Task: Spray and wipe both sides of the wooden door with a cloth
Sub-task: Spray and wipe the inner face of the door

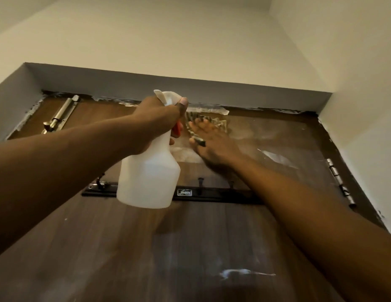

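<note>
Progress: work sits at the top of one face of the brown wood-grain door [103, 247], which fills the lower and middle view and stands closed in its frame.
- Done, by appearance: a wet sheen covers the upper right area beneath the top edge, and a pale smear shows low on the panel. Spraying and wiping of this face look under way.
- Left, by judgement: the dull lower panel and the strip near the silver metal slide bolt [59, 116] at the upper left. The door's other face is out of view, so its condition cannot be told.

Hands:
- Left hand [155, 120]: fingers wrapped round the neck of the white translucent plastic spray bottle [148, 177], thumb over the nozzle head, a finger near the orange trigger [178, 128]. The bottle is raised in front of the door, clear of it.
- Right hand [212, 144]: fingers spread and fairly straight, pressing the pale patterned cloth [220, 124] flat against the door just under its top edge. The hand is blurred, so the thumb's hold is uncertain.

Fittings: black hook rail [223, 196] across the door; silver hinge [340, 182] at the right edge.
</note>
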